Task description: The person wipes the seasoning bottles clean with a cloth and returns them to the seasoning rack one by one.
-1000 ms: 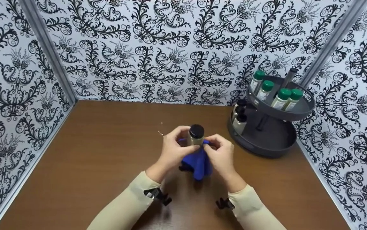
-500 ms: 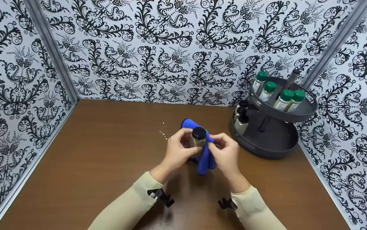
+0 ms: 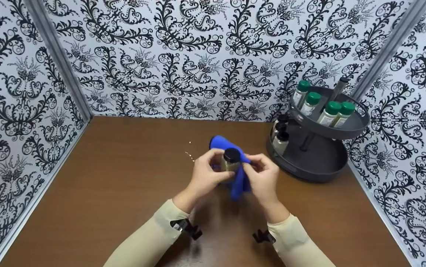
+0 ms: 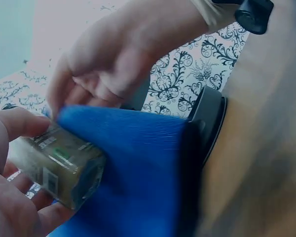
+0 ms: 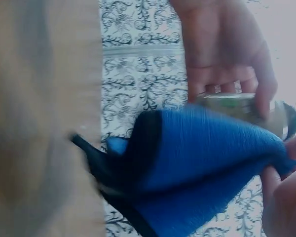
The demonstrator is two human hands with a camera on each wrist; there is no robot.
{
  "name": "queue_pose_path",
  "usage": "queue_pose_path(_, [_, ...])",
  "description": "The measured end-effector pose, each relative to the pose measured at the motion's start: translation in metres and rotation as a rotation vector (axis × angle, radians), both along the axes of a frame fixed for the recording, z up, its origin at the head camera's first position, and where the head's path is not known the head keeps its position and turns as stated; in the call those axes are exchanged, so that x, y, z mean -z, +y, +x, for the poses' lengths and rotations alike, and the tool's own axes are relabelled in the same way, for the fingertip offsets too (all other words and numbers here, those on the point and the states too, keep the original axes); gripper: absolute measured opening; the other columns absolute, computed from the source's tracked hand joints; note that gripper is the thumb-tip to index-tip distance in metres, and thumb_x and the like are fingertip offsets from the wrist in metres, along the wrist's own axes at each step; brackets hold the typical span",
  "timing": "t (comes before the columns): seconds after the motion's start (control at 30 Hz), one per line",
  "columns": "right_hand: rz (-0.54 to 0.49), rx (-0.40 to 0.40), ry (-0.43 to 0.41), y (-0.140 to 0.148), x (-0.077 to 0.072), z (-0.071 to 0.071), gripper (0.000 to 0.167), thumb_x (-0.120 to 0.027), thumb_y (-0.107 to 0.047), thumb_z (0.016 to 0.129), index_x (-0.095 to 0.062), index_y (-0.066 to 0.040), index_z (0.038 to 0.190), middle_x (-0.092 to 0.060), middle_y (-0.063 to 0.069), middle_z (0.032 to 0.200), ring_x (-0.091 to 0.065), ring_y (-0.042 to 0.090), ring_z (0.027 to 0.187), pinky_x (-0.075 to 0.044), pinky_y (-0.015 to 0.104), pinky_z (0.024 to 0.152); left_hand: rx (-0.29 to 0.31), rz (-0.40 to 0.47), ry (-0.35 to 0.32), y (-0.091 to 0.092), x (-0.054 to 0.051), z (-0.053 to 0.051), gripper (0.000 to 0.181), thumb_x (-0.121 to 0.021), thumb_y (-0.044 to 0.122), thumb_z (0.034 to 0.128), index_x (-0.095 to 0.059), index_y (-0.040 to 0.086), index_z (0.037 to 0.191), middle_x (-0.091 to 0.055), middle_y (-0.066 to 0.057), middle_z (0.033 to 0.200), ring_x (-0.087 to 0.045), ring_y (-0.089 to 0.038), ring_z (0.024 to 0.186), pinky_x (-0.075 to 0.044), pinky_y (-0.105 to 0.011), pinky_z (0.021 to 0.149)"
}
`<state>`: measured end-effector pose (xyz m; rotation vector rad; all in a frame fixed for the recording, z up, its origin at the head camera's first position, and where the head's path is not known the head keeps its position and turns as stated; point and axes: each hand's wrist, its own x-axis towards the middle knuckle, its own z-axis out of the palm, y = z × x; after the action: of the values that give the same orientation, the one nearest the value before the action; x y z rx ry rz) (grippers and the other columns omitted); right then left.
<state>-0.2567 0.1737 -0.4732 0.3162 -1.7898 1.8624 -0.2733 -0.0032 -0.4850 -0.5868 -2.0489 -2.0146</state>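
My left hand (image 3: 206, 172) grips a clear spice jar (image 3: 230, 165) with a black cap, held above the table. In the left wrist view the jar (image 4: 64, 160) shows a printed label with a small green mark, and its base faces the camera. Between finger and thumb, my right hand (image 3: 264, 177) pinches a blue cloth (image 3: 239, 178) with a dark edge. The cloth (image 5: 202, 153) hangs loosely beside the jar in the right wrist view, partly covering it. Whether it touches the jar is hard to tell.
A dark grey two-tier rack (image 3: 318, 172) stands at the back right of the brown table (image 3: 124, 185). Several green-capped jars (image 3: 331, 115) sit on its upper tier, and black-capped jars (image 3: 280, 142) on the lower. Small light specks (image 3: 189, 155) lie left of the hands. Patterned walls enclose the table.
The blue cloth has shifted from below the jar to rise behind it, its upper part now showing. Both hands have moved slightly right, still holding jar and cloth.
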Motion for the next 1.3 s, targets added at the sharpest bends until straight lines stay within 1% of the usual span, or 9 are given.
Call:
queue_pose_path(0.1, [-0.09, -0.023, 0.091, 0.003, -0.006, 0.003, 0.016, -0.071, 0.02, 0.083, -0.065, 0.024, 0.097, -0.081, -0.007, 0.093, -0.077, 0.008, 0.083, -0.062, 0.021, 0.075, 0.021, -0.027, 0.001, 0.002, 0.004, -0.001, 0.05, -0.093, 0.003, 0.0717, -0.07, 0.003, 0.117, -0.077, -0.013, 0.101, -0.07, -0.013, 0.09, -0.062, -0.027, 0.08])
queue_pose_path(0.17, [-0.11, -0.038, 0.09, 0.006, -0.007, 0.003, 0.016, -0.071, 0.02, 0.083, -0.063, 0.025, 0.097, -0.082, -0.005, 0.093, -0.078, 0.008, 0.084, -0.063, 0.022, 0.076, 0.026, -0.035, 0.009, 0.004, 0.004, -0.002, 0.05, -0.093, 0.003, 0.0715, -0.07, 0.003, 0.116, -0.076, -0.013, 0.1, -0.07, -0.013, 0.089, -0.062, -0.027, 0.079])
queue_pose_path(0.33, [-0.035, -0.047, -0.017, 0.005, -0.002, -0.001, 0.011, -0.073, 0.018, 0.081, -0.069, 0.018, 0.091, -0.081, -0.004, 0.089, -0.076, 0.007, 0.081, -0.062, 0.02, 0.074, 0.005, -0.003, -0.003, 0.003, 0.003, -0.002, 0.049, -0.092, 0.002, 0.0715, -0.07, 0.003, 0.116, -0.077, -0.012, 0.1, -0.071, -0.013, 0.09, -0.062, -0.029, 0.082])
queue_pose_path(0.57, [0.111, -0.066, -0.155, -0.002, 0.01, -0.004, 0.009, -0.076, 0.012, 0.08, -0.074, 0.01, 0.088, -0.079, 0.011, 0.085, -0.07, 0.006, 0.073, -0.058, 0.019, 0.069, -0.055, 0.089, -0.003, -0.007, -0.004, -0.002, 0.05, -0.092, 0.001, 0.0716, -0.071, 0.001, 0.117, -0.077, -0.012, 0.101, -0.071, -0.015, 0.09, -0.061, -0.027, 0.08])
queue_pose_path(0.67, [0.138, -0.071, -0.181, -0.001, 0.01, -0.006, 0.01, -0.077, 0.012, 0.079, -0.075, 0.01, 0.089, -0.079, 0.015, 0.086, -0.07, 0.007, 0.074, -0.057, 0.019, 0.069, -0.051, 0.086, 0.007, -0.009, -0.004, -0.003, 0.049, -0.092, 0.0, 0.0716, -0.071, 0.002, 0.116, -0.077, -0.01, 0.1, -0.072, -0.015, 0.089, -0.062, -0.027, 0.079])
queue_pose_path(0.77, [0.123, -0.053, -0.187, 0.002, 0.008, -0.009, 0.011, -0.078, 0.012, 0.08, -0.075, 0.011, 0.091, -0.079, 0.01, 0.086, -0.07, 0.007, 0.075, -0.057, 0.019, 0.07, -0.026, 0.077, 0.018, -0.009, -0.001, -0.008, 0.048, -0.09, -0.001, 0.0722, -0.069, 0.001, 0.116, -0.075, -0.008, 0.098, -0.07, -0.014, 0.088, -0.061, -0.025, 0.078])
queue_pose_path(0.97, [-0.014, 0.051, -0.168, 0.014, 0.0, -0.014, 0.015, -0.072, 0.017, 0.079, -0.072, 0.016, 0.094, -0.076, -0.005, 0.079, -0.066, 0.006, 0.07, -0.054, 0.018, 0.066, 0.004, 0.048, 0.026, -0.009, 0.018, -0.023, 0.048, -0.085, -0.006, 0.0722, -0.068, -0.002, 0.117, -0.073, -0.008, 0.1, -0.069, -0.014, 0.092, -0.061, -0.026, 0.083])
queue_pose_path(1.17, [-0.122, 0.11, -0.125, 0.03, -0.007, -0.022, 0.015, -0.07, 0.021, 0.079, -0.071, 0.017, 0.094, -0.073, -0.007, 0.076, -0.065, 0.007, 0.07, -0.055, 0.018, 0.066, -0.061, -0.014, -0.012, -0.015, 0.046, -0.042, 0.047, -0.087, -0.007, 0.0696, -0.068, -0.002, 0.113, -0.074, -0.014, 0.099, -0.067, -0.015, 0.089, -0.059, -0.027, 0.081])
queue_pose_path(1.3, [-0.15, 0.138, -0.092, 0.042, -0.014, -0.029, 0.016, -0.071, 0.022, 0.079, -0.072, 0.017, 0.094, -0.073, -0.006, 0.076, -0.065, 0.006, 0.07, -0.055, 0.017, 0.066, -0.084, -0.057, -0.012, -0.021, 0.058, -0.052, 0.048, -0.088, -0.007, 0.0691, -0.07, 0.0, 0.113, -0.075, -0.016, 0.102, -0.069, -0.022, 0.091, -0.06, -0.038, 0.085])
